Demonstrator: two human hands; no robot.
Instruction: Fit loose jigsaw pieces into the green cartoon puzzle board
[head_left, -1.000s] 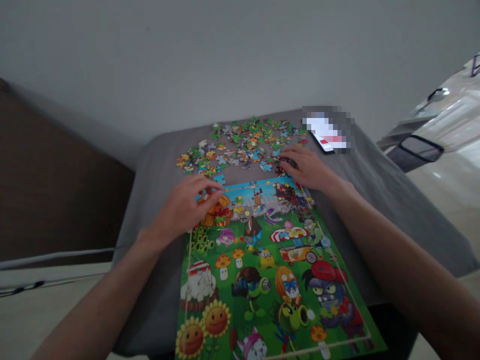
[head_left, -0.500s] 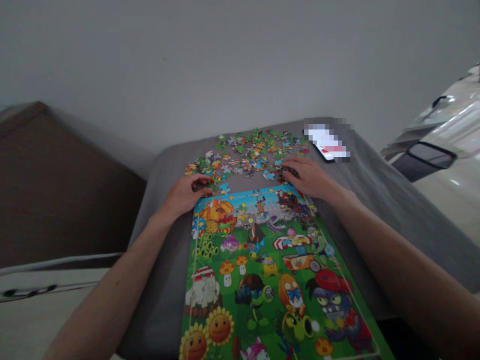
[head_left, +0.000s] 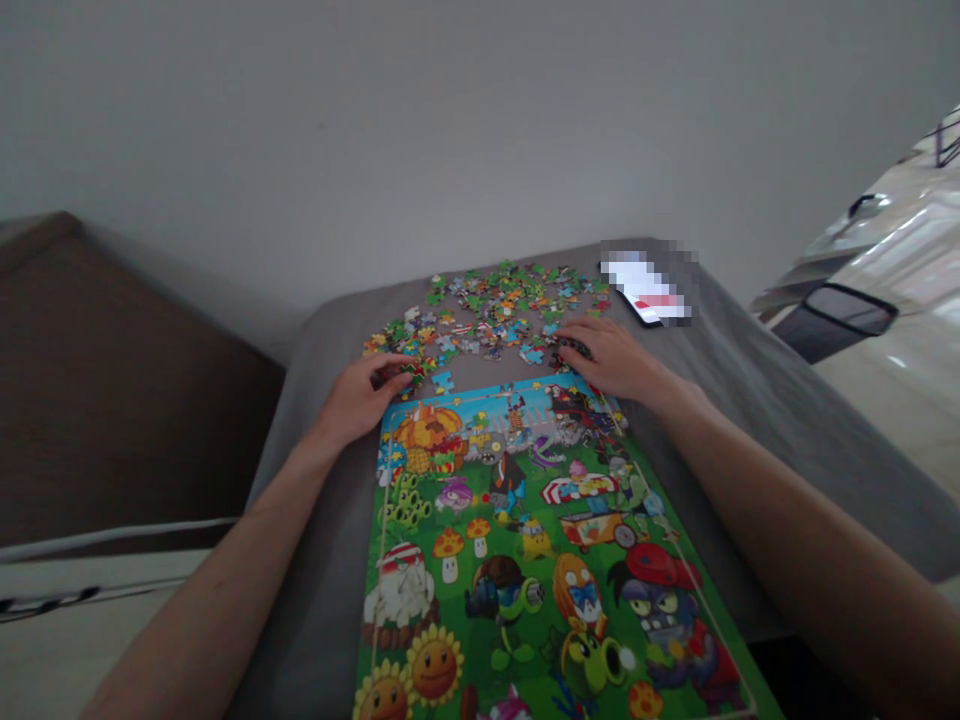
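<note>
A colourful puzzle board (head_left: 517, 540) printed with cartoon plants and zombies lies on grey cloth, its picture facing up. Past its far edge is a heap of loose jigsaw pieces (head_left: 502, 295). My left hand (head_left: 364, 398) rests by the board's far left corner. Its thumb and curved fingers are apart, beside a few pieces at the left end of the heap. A light-blue piece (head_left: 443, 383) lies near that hand. My right hand (head_left: 619, 362) is at the far right corner, fingers stretched over dark pieces (head_left: 566, 355), thumb apart. Some fingertips are hard to make out.
A phone (head_left: 645, 290) with a lit, partly blurred screen lies at the back right of the grey cloth (head_left: 720, 370). Behind stands a pale wall (head_left: 450, 130). A dark brown wooden panel (head_left: 135, 380) is at left, a pale cable (head_left: 120, 537) below it.
The whole view has shifted slightly. The left thumb and fingers have moved a little at the pieces. The right hand stays over the same pieces, and the board looks unmoved.
</note>
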